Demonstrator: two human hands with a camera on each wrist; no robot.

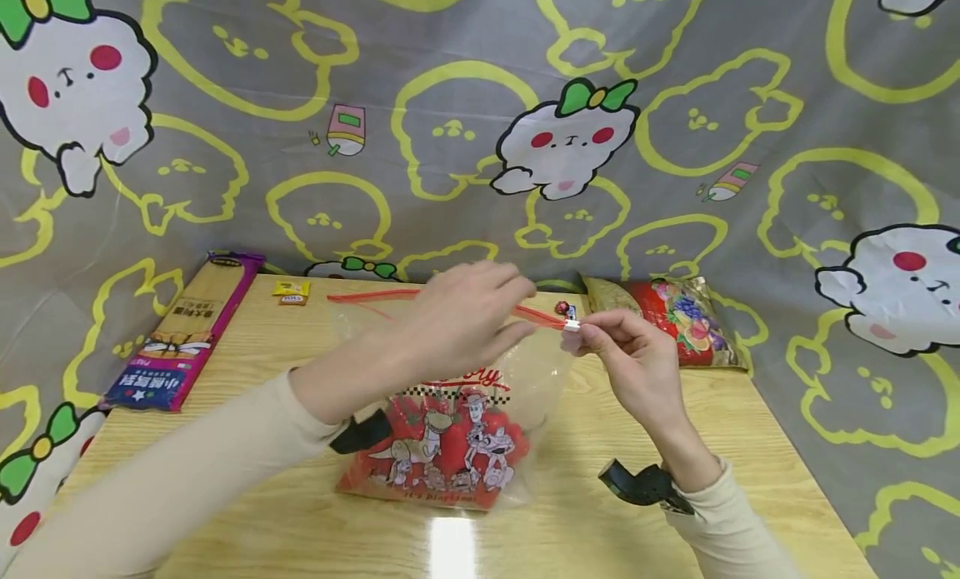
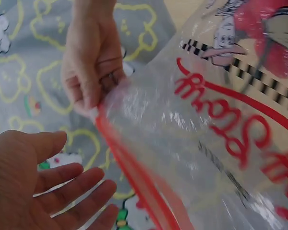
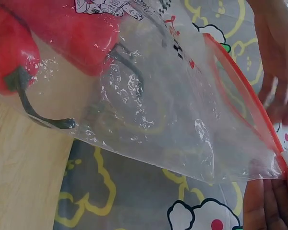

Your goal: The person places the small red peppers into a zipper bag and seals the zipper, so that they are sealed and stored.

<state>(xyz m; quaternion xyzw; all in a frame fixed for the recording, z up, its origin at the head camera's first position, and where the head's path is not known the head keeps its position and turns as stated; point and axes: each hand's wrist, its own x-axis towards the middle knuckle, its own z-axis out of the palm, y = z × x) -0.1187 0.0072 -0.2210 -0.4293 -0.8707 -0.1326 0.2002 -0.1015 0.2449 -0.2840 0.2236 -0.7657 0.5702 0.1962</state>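
Observation:
A clear zip bag [image 1: 442,454] printed with cartoon figures stands on the table, its red zip strip [image 1: 540,316] along the top. Red peppers with green stems [image 3: 12,52] show through the plastic in the right wrist view. My right hand [image 1: 637,362] pinches the bag's top right corner at the white zip slider [image 1: 572,325]. In the right wrist view the zip strip is parted along much of its length. My left hand [image 1: 457,321] is over the middle of the bag's top, hiding part of the strip; its fingers are spread and hold nothing in the left wrist view [image 2: 53,182].
At the left lies a long pasta packet [image 1: 183,337]. Small yellow [image 1: 291,288] and orange [image 1: 292,301] packets sit at the back. A gold and red bag with fruit pictures [image 1: 682,321] lies at the back right. A patterned cloth [image 1: 450,37] hangs behind the table.

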